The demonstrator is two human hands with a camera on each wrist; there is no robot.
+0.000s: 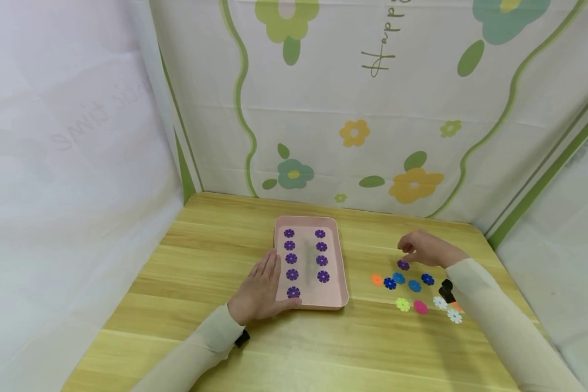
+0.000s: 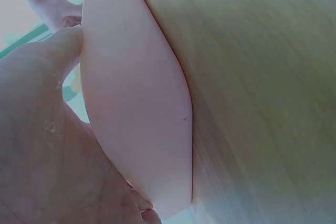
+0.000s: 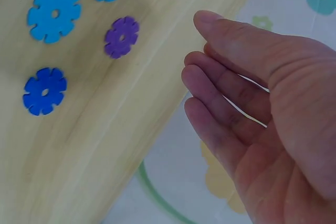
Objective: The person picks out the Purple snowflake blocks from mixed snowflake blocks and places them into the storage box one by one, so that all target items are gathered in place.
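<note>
A pink tray (image 1: 310,298) holds several purple flower-shaped discs (image 1: 292,274) in two columns. My left hand (image 1: 258,288) rests at its front left corner, fingers extended along the left side and thumb at the front rim. The tray's pink outer wall (image 2: 136,87) fills the middle of the left wrist view. To the right, my right hand (image 1: 423,249) hovers with loosely bent fingers over a purple disc (image 3: 122,37). In the right wrist view that disc lies on the wood, apart from the fingertips, and nothing is between thumb and fingers.
Around the right hand lie dark blue discs (image 3: 45,91), light blue discs (image 3: 54,13), a yellow-green disc (image 1: 403,304), a pink disc (image 1: 420,307), white discs (image 1: 454,316) and an orange disc (image 1: 377,280). Flower-printed cloth (image 1: 323,152) hangs behind the wooden table (image 1: 186,283).
</note>
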